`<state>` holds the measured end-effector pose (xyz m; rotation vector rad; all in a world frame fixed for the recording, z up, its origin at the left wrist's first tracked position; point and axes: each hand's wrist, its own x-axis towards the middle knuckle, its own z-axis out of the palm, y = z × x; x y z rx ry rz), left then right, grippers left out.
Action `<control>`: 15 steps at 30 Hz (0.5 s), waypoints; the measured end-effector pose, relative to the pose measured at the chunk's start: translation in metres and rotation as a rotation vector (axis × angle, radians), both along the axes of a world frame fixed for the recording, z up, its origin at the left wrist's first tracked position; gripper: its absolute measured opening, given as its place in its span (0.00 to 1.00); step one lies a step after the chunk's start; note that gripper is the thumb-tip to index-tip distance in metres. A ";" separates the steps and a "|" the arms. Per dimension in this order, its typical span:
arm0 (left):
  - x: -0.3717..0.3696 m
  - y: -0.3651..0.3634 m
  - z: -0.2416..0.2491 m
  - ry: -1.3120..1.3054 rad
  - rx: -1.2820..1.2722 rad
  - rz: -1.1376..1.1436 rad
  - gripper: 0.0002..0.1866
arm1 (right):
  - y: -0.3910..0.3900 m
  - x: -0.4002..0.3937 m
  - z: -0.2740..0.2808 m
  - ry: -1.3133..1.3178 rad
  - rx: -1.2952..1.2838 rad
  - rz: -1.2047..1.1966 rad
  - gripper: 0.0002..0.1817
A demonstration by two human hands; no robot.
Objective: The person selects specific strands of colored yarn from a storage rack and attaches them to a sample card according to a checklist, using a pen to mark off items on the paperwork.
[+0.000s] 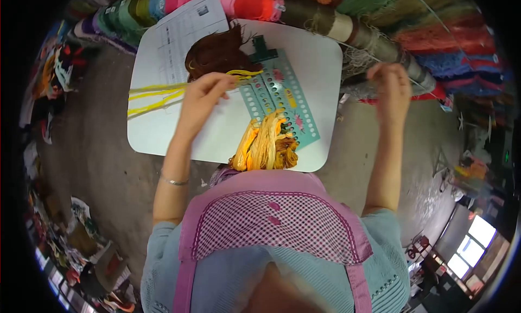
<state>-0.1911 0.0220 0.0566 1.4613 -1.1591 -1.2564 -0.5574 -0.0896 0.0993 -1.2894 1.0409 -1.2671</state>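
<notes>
My left hand (202, 100) is closed over a bundle of yellow threads (157, 90), whose strands trail to the table's left edge and poke out past my fingers. Just beyond it lies a dark brown hank of thread (214, 52). A teal card punched with rows of holes (298, 104) rests to its right, with a dark green clip (263, 49) at its top. Orange, cream and brown skeins (263, 142) lie at the card's lower end. Off the table's right side, my right hand (391, 87) is raised, its fingers curled and blurred; whether it holds a thread cannot be made out.
A white table (211, 142) stands before me, with a printed sheet (179, 41) on its far left. Rolls of coloured yarn (255, 3) line the far edge. More yarn hanks (439, 41) are heaped at the right, near my right hand.
</notes>
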 end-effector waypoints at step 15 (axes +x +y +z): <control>-0.072 -0.016 -0.037 0.640 0.297 0.236 0.26 | 0.028 0.145 -0.103 0.370 0.113 0.217 0.05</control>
